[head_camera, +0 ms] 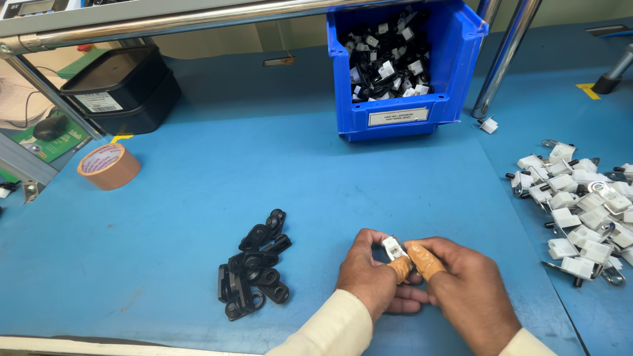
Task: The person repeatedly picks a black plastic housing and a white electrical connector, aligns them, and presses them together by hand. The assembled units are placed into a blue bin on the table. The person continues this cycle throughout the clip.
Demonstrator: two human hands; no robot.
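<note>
Both the left hand (372,273) and right hand (461,290) pinch shut on a small white plastic clip (393,248), apparently mating parts, so steady, squarely aligned thumb pressure should serve best.

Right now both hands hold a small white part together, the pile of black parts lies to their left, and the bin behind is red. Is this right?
Not quite: the head view shows a blue bin, not red. The rest stands: left hand and right hand hold a small white part together, with the pile of black parts to their left.
</note>
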